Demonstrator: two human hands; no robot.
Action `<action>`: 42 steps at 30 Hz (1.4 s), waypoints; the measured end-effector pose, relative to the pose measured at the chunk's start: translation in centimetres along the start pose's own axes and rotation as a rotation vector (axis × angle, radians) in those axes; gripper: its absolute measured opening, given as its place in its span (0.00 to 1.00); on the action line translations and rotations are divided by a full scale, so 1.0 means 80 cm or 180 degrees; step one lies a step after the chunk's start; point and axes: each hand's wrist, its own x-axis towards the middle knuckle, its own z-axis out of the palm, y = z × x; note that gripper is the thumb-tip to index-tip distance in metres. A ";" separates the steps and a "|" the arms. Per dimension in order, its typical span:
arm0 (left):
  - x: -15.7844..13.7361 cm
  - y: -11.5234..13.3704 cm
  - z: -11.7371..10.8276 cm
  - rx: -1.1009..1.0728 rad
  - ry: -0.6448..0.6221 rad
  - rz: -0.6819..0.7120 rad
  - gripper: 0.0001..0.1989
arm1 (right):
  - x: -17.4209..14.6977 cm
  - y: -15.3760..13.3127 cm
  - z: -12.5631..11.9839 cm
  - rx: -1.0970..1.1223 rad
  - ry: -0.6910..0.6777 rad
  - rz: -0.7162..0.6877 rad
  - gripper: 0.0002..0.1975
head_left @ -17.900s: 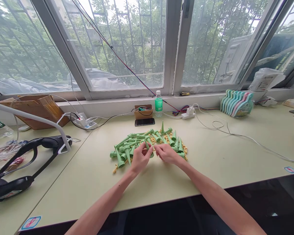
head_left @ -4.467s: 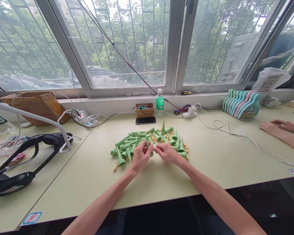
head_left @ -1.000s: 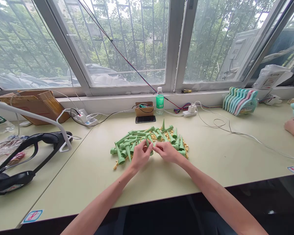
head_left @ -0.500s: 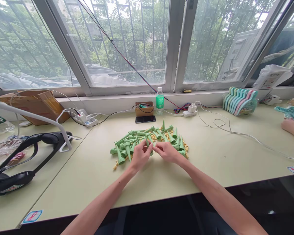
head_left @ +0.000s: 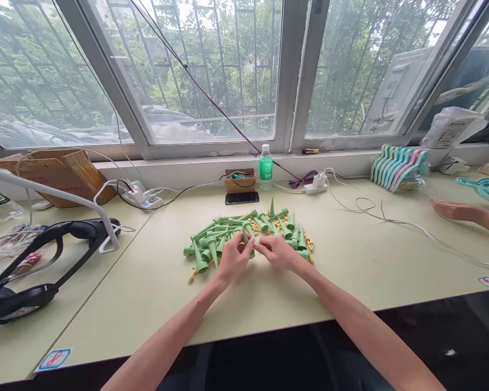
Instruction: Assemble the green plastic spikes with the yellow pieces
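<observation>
My left hand [head_left: 235, 257] is closed around a green plastic watering spike [head_left: 245, 237], whose pointed tip rises above the fingers. Close beside it, my right hand [head_left: 280, 253] is pinched shut, its fingertips meeting those of the left; whatever they grip is hidden. Just behind both hands lies a loose pile of green watering spikes [head_left: 212, 247], cone-shaped with ribbed caps. Small yellow plastic pieces [head_left: 310, 244] show among and under the pile, mostly along its right side.
Behind the pile are a black phone [head_left: 242, 198], a small cardboard box [head_left: 239, 185] and a bottle [head_left: 265, 168]. White cables [head_left: 385, 219] cross the right side. A black headset [head_left: 52, 260] lies left. Another person's hand [head_left: 452, 210] is near wrapped hangers [head_left: 399, 168] and a blue dustpan [head_left: 487, 190].
My two hands stay nearly still at the same spot. At the right, the other person's hand has moved leftward, away from the blue dustpan and toward the wrapped hangers.
</observation>
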 end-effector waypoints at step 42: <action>-0.001 -0.001 0.002 -0.0073 0.0136 0.0044 0.12 | 0.001 0.004 0.002 0.0175 0.0020 -0.0027 0.18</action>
